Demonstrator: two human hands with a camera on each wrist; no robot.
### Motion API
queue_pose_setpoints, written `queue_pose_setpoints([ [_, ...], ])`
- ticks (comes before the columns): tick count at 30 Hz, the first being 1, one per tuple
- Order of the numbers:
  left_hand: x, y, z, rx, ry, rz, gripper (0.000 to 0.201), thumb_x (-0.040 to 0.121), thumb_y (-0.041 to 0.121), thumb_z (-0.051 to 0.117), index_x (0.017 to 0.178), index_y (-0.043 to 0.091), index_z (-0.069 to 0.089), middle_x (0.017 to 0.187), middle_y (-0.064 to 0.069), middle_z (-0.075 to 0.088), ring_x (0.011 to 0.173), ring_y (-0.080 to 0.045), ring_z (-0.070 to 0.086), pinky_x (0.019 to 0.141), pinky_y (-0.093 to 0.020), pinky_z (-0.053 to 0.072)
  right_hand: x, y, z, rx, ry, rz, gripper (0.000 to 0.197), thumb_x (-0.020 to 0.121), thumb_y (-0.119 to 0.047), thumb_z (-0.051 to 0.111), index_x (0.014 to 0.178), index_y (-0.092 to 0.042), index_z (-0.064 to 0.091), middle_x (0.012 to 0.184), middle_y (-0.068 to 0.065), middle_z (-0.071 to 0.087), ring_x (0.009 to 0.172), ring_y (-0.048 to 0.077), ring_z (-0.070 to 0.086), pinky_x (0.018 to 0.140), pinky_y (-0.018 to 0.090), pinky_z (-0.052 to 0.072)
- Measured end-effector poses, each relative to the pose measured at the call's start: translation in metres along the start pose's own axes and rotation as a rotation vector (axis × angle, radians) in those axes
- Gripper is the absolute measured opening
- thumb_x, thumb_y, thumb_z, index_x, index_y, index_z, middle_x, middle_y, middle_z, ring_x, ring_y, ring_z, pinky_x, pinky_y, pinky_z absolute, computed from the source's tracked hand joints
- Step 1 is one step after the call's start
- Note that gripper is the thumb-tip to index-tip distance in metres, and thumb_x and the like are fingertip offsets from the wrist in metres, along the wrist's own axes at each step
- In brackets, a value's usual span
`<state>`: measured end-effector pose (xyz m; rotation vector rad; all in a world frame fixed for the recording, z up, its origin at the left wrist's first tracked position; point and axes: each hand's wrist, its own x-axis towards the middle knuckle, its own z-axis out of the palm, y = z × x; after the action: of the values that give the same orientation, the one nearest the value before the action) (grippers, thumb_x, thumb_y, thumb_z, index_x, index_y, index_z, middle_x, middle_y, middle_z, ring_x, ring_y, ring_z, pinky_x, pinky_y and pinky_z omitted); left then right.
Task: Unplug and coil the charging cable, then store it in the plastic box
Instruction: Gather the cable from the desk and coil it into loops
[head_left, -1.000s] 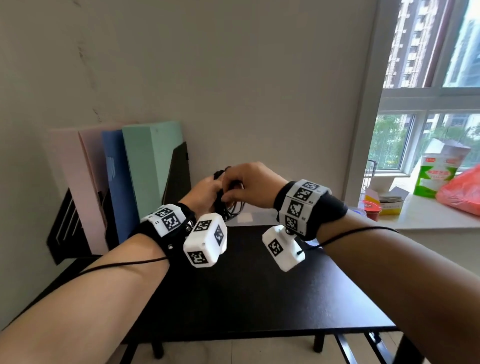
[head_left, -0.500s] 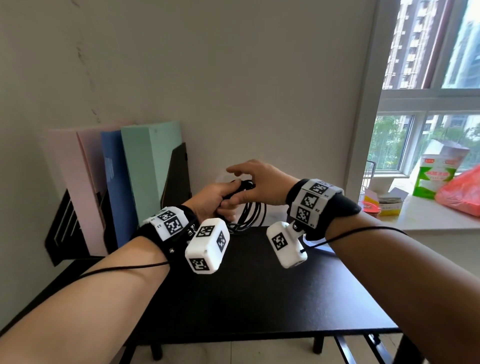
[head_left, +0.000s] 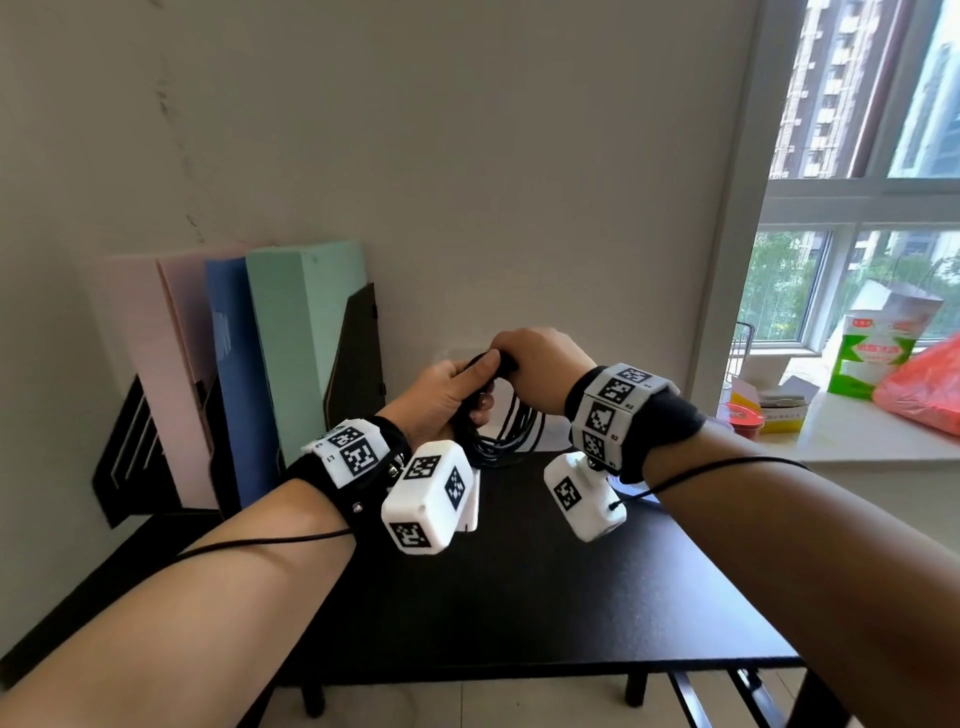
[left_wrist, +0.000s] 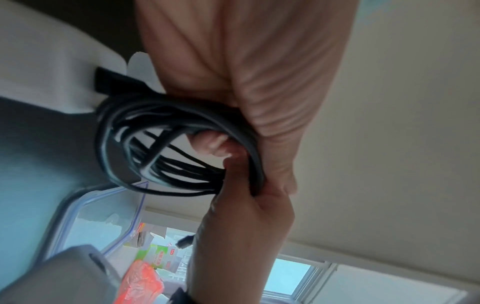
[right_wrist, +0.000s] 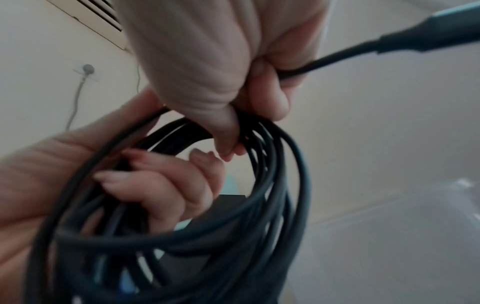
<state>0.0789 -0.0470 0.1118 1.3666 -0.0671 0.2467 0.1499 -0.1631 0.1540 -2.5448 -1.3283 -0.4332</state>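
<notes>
The charging cable (head_left: 506, 426) hangs as a bundle of black loops above the black table (head_left: 519, 597), held between both hands near the wall. The left hand (head_left: 441, 395) has its fingers curled around the top of the loops. The right hand (head_left: 540, 358) pinches the same place from above, and its fingers also close on the free end with the connector (right_wrist: 426, 39). The plastic box (left_wrist: 103, 209) seems to lie open just below, but this view is blurred. To finish the coiling well, the person should keep the loops equal, tuck the loose end around them, and not relax the left grip too early.
</notes>
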Motion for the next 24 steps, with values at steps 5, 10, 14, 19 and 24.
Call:
queue_pose_setpoints([
  [5,0.005,-0.011,-0.018,-0.057,-0.026,0.015,0.094,0.03,0.071,0.077,0.101,0.014,0.059,0.088,-0.005,0.061,0.082,-0.015,0.057,0.081,-0.026,0.046,0.003,-0.005,-0.003,0.109,0.11,-0.014,0.023,0.086,-0.009,0.046,0.099,-0.014,0.064,0.093,0.004,0.067,0.085,0.024,0.061,0.068,0.027,0.043],
  [10,-0.001,-0.019,-0.022,-0.131,-0.204,-0.065,0.119,0.028,0.08,0.07,0.117,0.006,0.044,0.091,-0.01,0.046,0.087,-0.021,0.049,0.08,-0.031,0.05,0.007,-0.013,-0.012,0.139,0.127,-0.08,0.027,0.086,-0.008,0.046,0.104,-0.016,0.065,0.099,0.004,0.068,0.091,0.025,0.062,0.078,0.032,0.05],
  [14,-0.01,-0.019,-0.026,-0.043,-0.316,-0.083,0.107,0.042,0.07,0.076,0.128,0.011,0.052,0.112,-0.007,0.068,0.113,-0.022,0.06,0.107,-0.043,0.04,0.006,-0.018,-0.015,0.146,0.088,-0.145,0.029,0.087,-0.008,0.047,0.108,-0.018,0.065,0.105,0.003,0.069,0.096,0.023,0.062,0.084,0.033,0.05],
  [19,-0.023,-0.01,-0.027,-0.053,-0.363,-0.143,0.078,0.057,0.034,0.086,0.122,0.002,0.057,0.123,-0.018,0.057,0.13,-0.037,0.038,0.117,-0.051,0.02,0.006,-0.025,-0.023,0.078,0.074,-0.253,0.034,0.086,-0.004,0.048,0.113,-0.018,0.064,0.111,0.001,0.065,0.099,0.022,0.061,0.085,0.03,0.048],
  [24,-0.022,-0.007,-0.025,-0.12,-0.333,-0.224,0.056,0.056,0.016,0.087,0.106,0.009,0.063,0.097,-0.005,0.06,0.09,-0.017,0.061,0.083,-0.032,0.052,0.003,-0.026,-0.023,0.042,0.055,-0.3,0.038,0.085,-0.001,0.049,0.117,-0.017,0.061,0.112,0.002,0.062,0.097,0.023,0.061,0.082,0.031,0.051],
])
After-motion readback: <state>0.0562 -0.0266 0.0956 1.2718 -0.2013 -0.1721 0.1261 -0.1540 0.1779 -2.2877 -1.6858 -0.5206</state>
